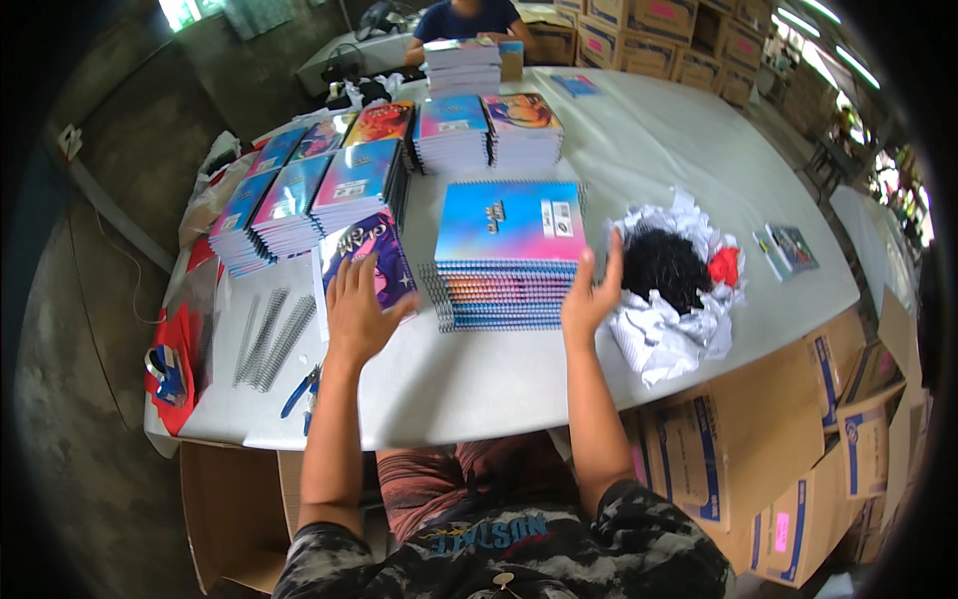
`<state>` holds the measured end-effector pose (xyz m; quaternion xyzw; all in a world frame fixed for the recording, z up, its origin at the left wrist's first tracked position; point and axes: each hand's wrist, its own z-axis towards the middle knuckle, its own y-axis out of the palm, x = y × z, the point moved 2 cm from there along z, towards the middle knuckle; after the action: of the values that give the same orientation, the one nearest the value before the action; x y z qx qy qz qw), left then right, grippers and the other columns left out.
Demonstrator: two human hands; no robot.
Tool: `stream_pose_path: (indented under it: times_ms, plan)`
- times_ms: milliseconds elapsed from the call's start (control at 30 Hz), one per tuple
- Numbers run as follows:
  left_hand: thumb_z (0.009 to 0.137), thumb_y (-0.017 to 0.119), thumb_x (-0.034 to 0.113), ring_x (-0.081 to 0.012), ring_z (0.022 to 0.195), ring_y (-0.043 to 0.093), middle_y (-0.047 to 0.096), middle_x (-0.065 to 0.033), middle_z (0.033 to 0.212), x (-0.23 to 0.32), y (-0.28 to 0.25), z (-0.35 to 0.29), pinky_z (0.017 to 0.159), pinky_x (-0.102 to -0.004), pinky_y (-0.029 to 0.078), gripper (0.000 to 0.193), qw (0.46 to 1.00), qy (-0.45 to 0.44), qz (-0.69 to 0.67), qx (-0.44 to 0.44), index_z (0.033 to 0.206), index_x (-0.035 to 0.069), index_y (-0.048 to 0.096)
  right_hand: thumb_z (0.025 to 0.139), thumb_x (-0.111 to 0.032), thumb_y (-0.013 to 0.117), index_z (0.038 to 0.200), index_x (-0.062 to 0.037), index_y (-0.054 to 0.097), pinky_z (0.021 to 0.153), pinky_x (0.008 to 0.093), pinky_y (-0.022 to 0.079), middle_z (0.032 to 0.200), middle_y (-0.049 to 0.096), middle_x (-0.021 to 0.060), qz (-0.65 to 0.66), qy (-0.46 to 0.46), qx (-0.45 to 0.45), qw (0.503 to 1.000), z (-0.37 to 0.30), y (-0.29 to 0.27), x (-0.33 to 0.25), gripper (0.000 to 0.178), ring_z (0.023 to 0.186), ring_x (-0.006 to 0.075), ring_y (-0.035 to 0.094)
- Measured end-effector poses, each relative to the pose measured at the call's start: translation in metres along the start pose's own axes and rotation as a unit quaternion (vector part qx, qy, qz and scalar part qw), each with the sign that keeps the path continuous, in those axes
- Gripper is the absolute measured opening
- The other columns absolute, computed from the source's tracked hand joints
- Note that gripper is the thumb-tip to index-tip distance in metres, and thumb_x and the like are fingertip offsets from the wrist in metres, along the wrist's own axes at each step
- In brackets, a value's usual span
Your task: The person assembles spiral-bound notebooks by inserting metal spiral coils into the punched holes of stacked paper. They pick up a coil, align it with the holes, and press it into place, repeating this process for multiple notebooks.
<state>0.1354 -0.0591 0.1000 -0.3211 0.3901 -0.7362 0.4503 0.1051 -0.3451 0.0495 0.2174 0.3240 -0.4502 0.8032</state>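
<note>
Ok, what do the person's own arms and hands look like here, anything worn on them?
Both forearms are bare, and the left hand and right hand wear no gloves. Short camouflage-patterned sleeves in dark grey and white cover the upper arms. No watch, wristband or ring shows.

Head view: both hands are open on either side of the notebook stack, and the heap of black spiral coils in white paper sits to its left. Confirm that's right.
One detail is wrong. In the head view the coils in white paper lie to the right of the notebook stack, beside the right hand, not to its left. Both hands are open on either side of the stack, the left hand over a loose notebook.
</note>
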Motion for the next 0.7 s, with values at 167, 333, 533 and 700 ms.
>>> stream_pose_path:
  times_ms: [167,333,533,700]
  plan:
    - [0.080,0.051,0.009,-0.0278,0.108,0.054,0.056,-0.0149,0.118,-0.041,0.006,-0.066,0.086,-0.0395,0.043,0.036,0.997,0.020,0.073,-0.008,0.116,0.006,0.053,0.087,-0.014,0.055,0.130,0.0048,0.037,0.101,0.0365,0.029,0.129,0.044,0.0192,0.254,0.168,-0.150,0.941,-0.077,0.007,-0.057,0.050,0.122,0.0256,0.040]
    - [0.079,0.054,0.015,-0.0259,0.091,0.061,0.061,-0.0127,0.109,0.026,-0.022,-0.121,0.075,-0.0357,0.046,0.036,0.997,0.050,0.040,-0.045,0.114,0.006,0.055,0.082,-0.018,0.064,0.126,0.0003,0.043,0.083,0.0229,0.039,0.107,0.055,0.0042,0.447,0.525,-0.336,0.641,-0.148,0.025,-0.124,0.052,0.095,0.0091,0.050]
    - [0.071,0.063,0.006,-0.0373,0.120,0.037,0.039,-0.0221,0.131,-0.014,-0.065,-0.102,0.099,-0.0409,0.029,0.068,0.959,-0.107,-0.167,0.200,0.131,-0.004,0.033,0.085,-0.009,0.061,0.102,0.0018,0.062,0.077,0.0240,0.044,0.093,0.064,0.0047,0.325,0.220,-0.440,0.808,-0.092,0.008,-0.104,0.021,0.084,0.0088,0.056]
    - [0.072,0.052,-0.003,-0.0146,0.091,0.051,0.057,-0.0050,0.097,-0.048,0.040,-0.135,0.085,-0.0278,0.039,0.037,0.774,-0.273,-0.570,0.024,0.109,0.000,0.051,0.075,-0.003,0.068,0.104,0.0029,0.056,0.082,0.0282,0.047,0.097,0.064,0.0129,0.337,0.196,-0.483,0.784,-0.094,0.014,-0.095,0.032,0.089,0.0162,0.061]
